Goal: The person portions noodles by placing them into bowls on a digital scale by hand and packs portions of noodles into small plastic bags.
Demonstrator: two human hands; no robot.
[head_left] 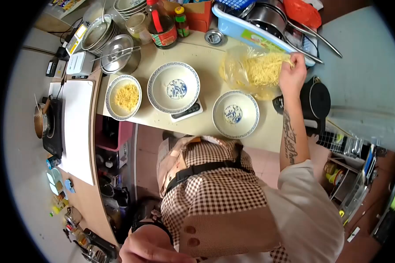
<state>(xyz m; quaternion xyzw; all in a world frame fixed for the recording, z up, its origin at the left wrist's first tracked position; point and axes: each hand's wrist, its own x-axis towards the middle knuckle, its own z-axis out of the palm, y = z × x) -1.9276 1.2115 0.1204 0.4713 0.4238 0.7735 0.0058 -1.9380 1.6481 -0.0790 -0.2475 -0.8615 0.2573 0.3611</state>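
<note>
My right hand (292,74) is closed on the right end of a clear plastic bag of noodles (267,70), thin and yellow, at the back right of the counter. Just in front of the bag stands a blue-patterned bowl (235,115) with nothing in it. A second such bowl (174,87) sits on a kitchen scale (187,111), holding at most a few noodle scraps. On the left, a smaller bowl (123,97) contains a portion of yellow noodles (127,97). My left hand (151,245) is low in front of my apron, its fingers mostly cut off by the frame's edge.
A lidded steel pot (120,55), stacked bowls (100,35), a jar and sauce bottles (162,26) line the back left. Behind the bag is a blue basin (250,33) of cookware. A black kettle-like appliance (318,98) stands right of my forearm.
</note>
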